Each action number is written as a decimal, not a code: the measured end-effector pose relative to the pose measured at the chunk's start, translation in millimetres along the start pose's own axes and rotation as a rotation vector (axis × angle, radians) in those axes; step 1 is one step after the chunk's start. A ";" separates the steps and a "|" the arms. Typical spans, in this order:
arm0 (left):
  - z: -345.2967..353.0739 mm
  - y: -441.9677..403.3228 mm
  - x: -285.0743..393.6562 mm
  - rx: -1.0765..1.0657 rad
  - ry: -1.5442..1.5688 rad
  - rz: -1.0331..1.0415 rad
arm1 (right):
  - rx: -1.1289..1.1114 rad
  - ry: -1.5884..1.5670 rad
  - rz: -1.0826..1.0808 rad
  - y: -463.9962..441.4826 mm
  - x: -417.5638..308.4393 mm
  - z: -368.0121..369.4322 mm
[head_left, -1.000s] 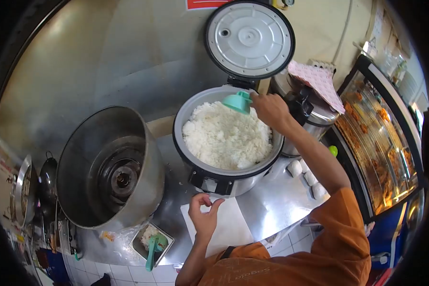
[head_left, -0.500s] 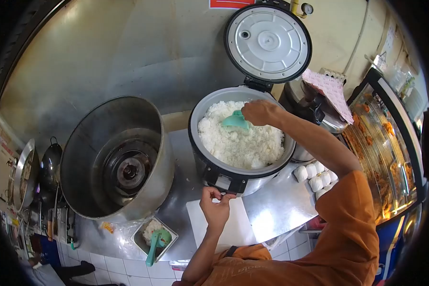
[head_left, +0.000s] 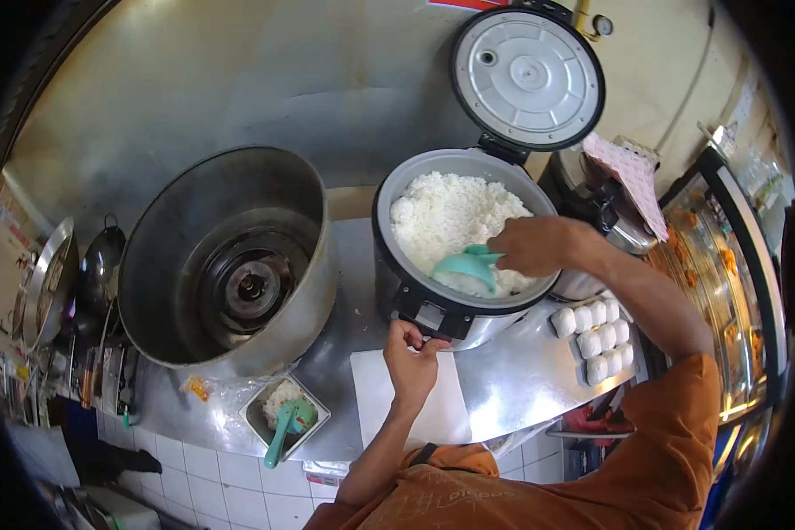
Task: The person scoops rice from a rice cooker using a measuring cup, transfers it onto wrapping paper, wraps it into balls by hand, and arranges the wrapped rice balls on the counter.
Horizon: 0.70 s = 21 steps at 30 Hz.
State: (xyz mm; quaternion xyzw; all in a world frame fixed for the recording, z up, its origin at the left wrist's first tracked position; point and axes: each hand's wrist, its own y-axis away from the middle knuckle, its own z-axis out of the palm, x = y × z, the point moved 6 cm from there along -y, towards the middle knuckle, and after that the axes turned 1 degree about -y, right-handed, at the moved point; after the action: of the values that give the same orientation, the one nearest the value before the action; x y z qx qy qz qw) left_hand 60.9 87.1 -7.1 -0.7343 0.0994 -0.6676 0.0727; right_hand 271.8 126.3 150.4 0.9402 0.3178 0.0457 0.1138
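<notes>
A large rice cooker [head_left: 389, 208] stands on the steel counter, its round lid [head_left: 530, 75] tipped up behind it. White cooked rice [head_left: 455, 208] fills much of the pot. My right hand [head_left: 539, 247] is closed round the handle of a green rice scoop [head_left: 470, 269], whose bowl lies in the rice at the pot's near side. Down at the front, my left hand [head_left: 411, 358] pinches the cooker's front latch area with thumb and fingers; exactly what they grip is partly hidden.
A big empty metal pot [head_left: 318, 327] stands left. Before it sits a square container [head_left: 252, 408] with rice and another green scoop [head_left: 283, 433]. White paper sheets [head_left: 415, 406] lie in front. Rows of white wrapped portions [head_left: 596, 336] and a glass food display [head_left: 724, 274] are at right.
My right hand has brought the scoop from the back of the rice to the near right side. My left hand stays at the cooker's front. The view has shifted slightly.
</notes>
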 end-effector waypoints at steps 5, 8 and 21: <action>-1.0 -3.6 -2.6 -0.049 -0.028 -0.042 | -0.290 -0.268 0.274 -24.5 28.1 4.8; -1.5 -4.6 3.7 -0.032 -0.038 -0.038 | -0.310 -0.402 0.272 -28.3 46.1 27.0; 0.5 -0.1 -8.5 -0.034 0.006 -0.013 | -0.072 -0.033 0.451 -52.0 76.5 54.0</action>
State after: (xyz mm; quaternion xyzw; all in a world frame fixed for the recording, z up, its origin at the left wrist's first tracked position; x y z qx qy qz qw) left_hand 60.7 89.3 -15.3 -0.7342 0.1060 -0.6683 0.0557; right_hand 310.6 203.0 86.4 0.9833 0.0960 0.0660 0.1395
